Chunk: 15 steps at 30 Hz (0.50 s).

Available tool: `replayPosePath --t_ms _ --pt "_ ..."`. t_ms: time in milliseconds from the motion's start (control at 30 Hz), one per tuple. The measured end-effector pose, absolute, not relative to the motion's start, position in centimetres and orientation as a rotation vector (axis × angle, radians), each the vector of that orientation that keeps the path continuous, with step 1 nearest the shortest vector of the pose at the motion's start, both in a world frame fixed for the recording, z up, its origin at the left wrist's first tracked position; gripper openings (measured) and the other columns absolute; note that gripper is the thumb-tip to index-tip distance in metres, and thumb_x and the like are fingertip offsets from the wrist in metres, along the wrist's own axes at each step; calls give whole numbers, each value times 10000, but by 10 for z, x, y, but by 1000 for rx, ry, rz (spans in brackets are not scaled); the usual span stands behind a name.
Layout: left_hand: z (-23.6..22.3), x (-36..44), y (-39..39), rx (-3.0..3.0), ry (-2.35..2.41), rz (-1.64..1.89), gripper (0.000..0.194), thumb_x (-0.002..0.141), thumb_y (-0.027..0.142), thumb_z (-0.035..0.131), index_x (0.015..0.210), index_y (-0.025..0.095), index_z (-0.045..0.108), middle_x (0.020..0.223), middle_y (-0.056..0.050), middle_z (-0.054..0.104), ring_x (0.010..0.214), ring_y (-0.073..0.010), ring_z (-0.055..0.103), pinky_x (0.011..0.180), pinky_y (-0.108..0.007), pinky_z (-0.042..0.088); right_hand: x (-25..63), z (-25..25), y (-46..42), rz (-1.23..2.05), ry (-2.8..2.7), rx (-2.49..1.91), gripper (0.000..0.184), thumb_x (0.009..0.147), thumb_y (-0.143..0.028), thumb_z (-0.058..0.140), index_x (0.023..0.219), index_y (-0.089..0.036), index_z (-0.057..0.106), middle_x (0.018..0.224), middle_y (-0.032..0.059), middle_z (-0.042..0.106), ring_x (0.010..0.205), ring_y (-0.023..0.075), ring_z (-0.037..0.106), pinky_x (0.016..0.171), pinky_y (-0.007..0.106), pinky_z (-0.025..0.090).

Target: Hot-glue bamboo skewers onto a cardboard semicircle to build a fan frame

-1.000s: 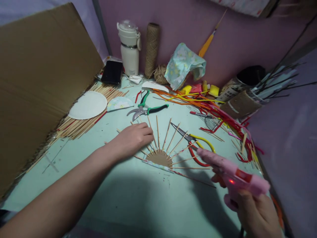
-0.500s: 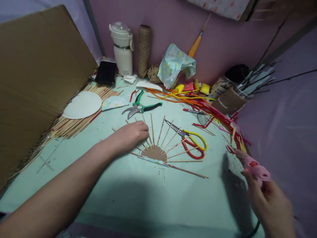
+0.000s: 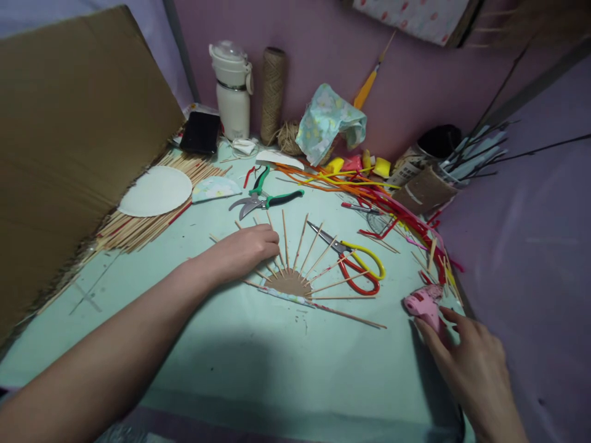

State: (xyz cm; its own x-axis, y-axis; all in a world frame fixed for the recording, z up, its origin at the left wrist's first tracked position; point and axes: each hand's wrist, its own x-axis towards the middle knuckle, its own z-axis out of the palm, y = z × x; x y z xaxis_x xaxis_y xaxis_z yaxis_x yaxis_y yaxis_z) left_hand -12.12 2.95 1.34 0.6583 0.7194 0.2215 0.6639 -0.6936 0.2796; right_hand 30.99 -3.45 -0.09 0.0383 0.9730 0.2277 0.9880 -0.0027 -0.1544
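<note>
Our left hand point(image 3: 256, 246) is near the centre of the head view, fingers curled together over thin wooden sticks; its fingertips are hidden, so we cannot tell whether they pinch one. Beneath and beside it lies a stick fan point(image 3: 290, 283), its sticks spreading from a brown cardboard half-disc with a floral fabric strip along the straight edge nearest us.

Taking that half-disc as the clock's centre, we find our right hand point(image 3: 475, 357) at four o'clock, thumb and index finger on either side of a pink glue gun point(image 3: 427, 307); how firmly they grip it, we cannot tell.

Between two and three o'clock lie scissors point(image 3: 362, 264) with one red and one yellow handle. Near twelve, green-and-black pruning shears point(image 3: 263, 200) rest open. At ten, a white oval piece point(image 3: 156, 191) sits on a bundle of sticks point(image 3: 143, 231). Far back, between eleven and twelve, stands a white flask point(image 3: 233, 101), just left of a twine spool point(image 3: 273, 95). Orange, yellow and red craft stems point(image 3: 392, 206) curve from twelve to three.
</note>
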Motion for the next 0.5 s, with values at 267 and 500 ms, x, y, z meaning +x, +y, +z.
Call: replayPosePath --t_ms 267,500 --pt "14 -119 30 2754 1113 380 231 938 97 514 783 151 676 849 -71 674 856 -191 566 733 -307 469 192 50 -37 184 -2391 -1161 221 980 -281 546 1182 -233 624 1075 83 700 1007 231 628 881 384 446" --pt "13 -118 29 2780 1130 398 188 916 110 562 767 151 670 821 -62 659 820 -191 549 692 -307 450 111 25 -25 188 -2599 -921 188 974 -157 541 1089 -193 684 967 54 730 896 205 594 826 395 380"
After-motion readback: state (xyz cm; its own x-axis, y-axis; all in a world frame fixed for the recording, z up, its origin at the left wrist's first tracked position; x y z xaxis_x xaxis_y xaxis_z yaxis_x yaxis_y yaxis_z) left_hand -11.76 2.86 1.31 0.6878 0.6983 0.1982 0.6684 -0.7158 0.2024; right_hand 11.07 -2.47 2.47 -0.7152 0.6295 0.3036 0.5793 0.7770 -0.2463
